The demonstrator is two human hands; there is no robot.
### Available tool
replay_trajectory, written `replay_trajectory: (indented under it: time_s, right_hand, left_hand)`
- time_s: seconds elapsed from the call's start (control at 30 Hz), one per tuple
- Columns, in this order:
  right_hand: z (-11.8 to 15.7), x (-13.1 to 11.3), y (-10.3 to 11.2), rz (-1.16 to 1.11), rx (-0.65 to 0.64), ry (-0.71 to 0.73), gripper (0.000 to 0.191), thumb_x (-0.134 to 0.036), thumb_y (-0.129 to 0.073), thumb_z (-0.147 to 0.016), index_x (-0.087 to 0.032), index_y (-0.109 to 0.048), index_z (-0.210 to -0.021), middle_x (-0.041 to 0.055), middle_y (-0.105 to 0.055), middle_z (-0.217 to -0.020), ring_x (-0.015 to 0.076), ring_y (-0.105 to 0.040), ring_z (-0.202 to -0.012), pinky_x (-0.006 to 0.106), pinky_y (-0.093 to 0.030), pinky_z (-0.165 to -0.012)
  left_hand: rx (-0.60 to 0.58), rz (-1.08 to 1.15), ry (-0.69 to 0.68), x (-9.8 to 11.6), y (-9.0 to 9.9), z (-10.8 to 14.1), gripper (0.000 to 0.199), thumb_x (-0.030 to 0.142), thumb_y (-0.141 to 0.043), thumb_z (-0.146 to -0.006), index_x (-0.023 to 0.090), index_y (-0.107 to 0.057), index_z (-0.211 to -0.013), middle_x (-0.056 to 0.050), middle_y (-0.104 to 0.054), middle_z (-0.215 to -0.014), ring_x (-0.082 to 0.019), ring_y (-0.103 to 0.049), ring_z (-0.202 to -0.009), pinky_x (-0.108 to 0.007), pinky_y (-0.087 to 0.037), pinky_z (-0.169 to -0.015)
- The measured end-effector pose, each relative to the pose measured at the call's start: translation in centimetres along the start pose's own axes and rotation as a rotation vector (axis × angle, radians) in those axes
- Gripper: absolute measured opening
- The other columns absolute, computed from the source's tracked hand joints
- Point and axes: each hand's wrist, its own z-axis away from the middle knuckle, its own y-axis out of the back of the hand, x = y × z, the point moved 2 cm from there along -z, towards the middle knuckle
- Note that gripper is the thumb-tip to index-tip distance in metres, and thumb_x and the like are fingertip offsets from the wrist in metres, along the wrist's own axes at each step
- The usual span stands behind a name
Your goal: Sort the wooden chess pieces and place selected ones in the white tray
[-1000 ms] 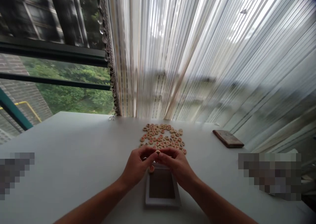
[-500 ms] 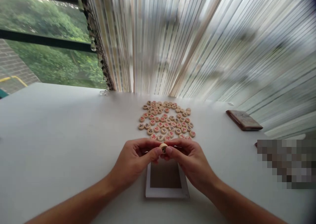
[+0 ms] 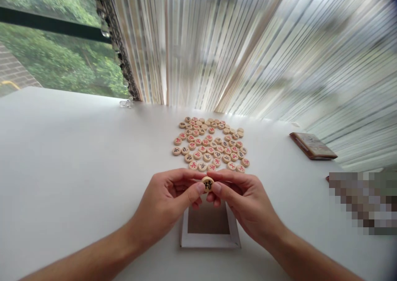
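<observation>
1. Turned more squarely toward me since the frame half a second ago: the xiangqi general piece [image 3: 208, 184], its black character now legible. My view also tips further down, setting the loose pieces [image 3: 207, 157] higher in it.
2. Hand condition: my left hand [image 3: 167, 197] pinches the disc's left edge between thumb and fingers; my right hand [image 3: 248, 198] pinches the right edge likewise. Both are clamped on the one disc.
3. Location: the disc is held upright, face toward me, over the far end of the shallow box [image 3: 214, 240] and nearer me than the loose pieces. My hands hide the box's far rim.
4. Step in hand, as I judge it: examining a single disc. Any next move calls for one pinch staying firm while the other loosens.
5. Materials: disc pale, wood-like, with a rounded rim; box rectangular, white-rimmed, with a flat brownish floor; loose pieces similar, marked red or black, some showing plain tops; table [image 3: 77, 161] smooth and white.
</observation>
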Motion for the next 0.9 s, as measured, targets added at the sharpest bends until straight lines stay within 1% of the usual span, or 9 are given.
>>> replay_trajectory:
  time_s: [0.13,0.27,0.37,0.5,0.6,0.7,0.8,0.9]
  right_hand:
    - [0.09,-0.18,-0.07,0.026,-0.002,0.033,0.016,-0.029,-0.088,-0.085,-0.024,-0.087,-0.1,0.0048,-0.08,-0.085,0.0155,-0.073,-0.067,0.028,-0.064,-0.062]
    - [0.17,-0.43,-0.24,0.059,-0.002,0.075,0.011,-0.025,-0.087,-0.085,-0.025,-0.086,-0.097,0.0037,-0.079,-0.085,0.0155,-0.074,-0.069,0.028,-0.063,-0.064]
    - [0.24,-0.65,-0.48,0.069,0.004,0.107,0.011,-0.026,-0.089,-0.084,-0.025,-0.086,-0.094,0.0024,-0.078,-0.08,0.0159,-0.073,-0.069,0.029,-0.063,-0.064]
    - [0.23,-0.84,-0.73,0.073,0.009,0.129,0.01,-0.026,-0.091,-0.082,-0.026,-0.086,-0.09,0.0018,-0.077,-0.079,0.0149,-0.072,-0.067,0.029,-0.064,-0.065]
    - [0.15,-0.88,-0.72,0.086,0.021,0.136,0.01,-0.024,-0.092,-0.079,-0.026,-0.086,-0.087,0.0012,-0.075,-0.078,0.0139,-0.071,-0.069,0.026,-0.063,-0.066]
    - [0.1,-0.82,-0.63,0.075,0.019,0.146,0.012,-0.02,-0.093,-0.077,-0.025,-0.086,-0.087,0.0012,-0.075,-0.079,0.0127,-0.071,-0.073,0.021,-0.061,-0.067]
    - [0.1,-0.65,-0.51,0.019,-0.011,0.123,0.011,-0.019,-0.09,-0.081,-0.024,-0.087,-0.089,0.0009,-0.076,-0.083,0.0103,-0.071,-0.075,0.018,-0.06,-0.069]
    - [0.16,-0.43,-0.4,-0.035,-0.04,0.07,0.009,-0.02,-0.086,-0.087,-0.024,-0.087,-0.094,0.0007,-0.077,-0.083,0.0097,-0.072,-0.074,0.019,-0.061,-0.071]
  left_hand:
    - [0.005,0.023,-0.013,-0.02,-0.01,-0.03,0.018,0.033,-0.082,-0.086,0.018,-0.084,-0.096,-0.006,-0.081,-0.075,-0.018,-0.074,-0.067,-0.024,-0.061,-0.058]
    - [0.028,0.033,-0.027,-0.08,-0.11,0.14,0.013,0.03,-0.083,-0.085,0.019,-0.086,-0.093,-0.004,-0.08,-0.074,-0.016,-0.073,-0.065,-0.022,-0.061,-0.059]
    - [0.015,0.025,-0.031,-0.14,-0.2,0.34,0.012,0.028,-0.083,-0.087,0.02,-0.087,-0.094,-0.003,-0.08,-0.074,-0.016,-0.075,-0.07,-0.021,-0.063,-0.064]
    - [-0.003,0.024,-0.024,-0.23,-0.17,0.52,0.012,0.027,-0.085,-0.086,0.022,-0.087,-0.097,-0.004,-0.083,-0.085,-0.019,-0.079,-0.081,-0.024,-0.066,-0.075]
    - [0.011,-0.014,-0.036,-0.17,-0.1,0.59,0.014,0.027,-0.087,-0.084,0.022,-0.087,-0.097,-0.005,-0.085,-0.094,-0.021,-0.08,-0.088,-0.027,-0.067,-0.083]
    - [0.02,-0.045,-0.047,-0.06,-0.05,0.6,0.016,0.026,-0.087,-0.084,0.02,-0.087,-0.099,-0.006,-0.085,-0.098,-0.021,-0.08,-0.091,-0.027,-0.066,-0.085]
    - [-0.008,-0.026,-0.045,-0.01,-0.09,0.58,0.015,0.025,-0.083,-0.089,0.02,-0.086,-0.103,-0.006,-0.085,-0.099,-0.018,-0.079,-0.092,-0.024,-0.065,-0.086]
    - [-0.025,0.049,-0.033,0.05,-0.16,0.58,0.015,0.022,-0.082,-0.09,0.021,-0.086,-0.104,-0.004,-0.085,-0.094,-0.016,-0.079,-0.087,-0.019,-0.064,-0.082]
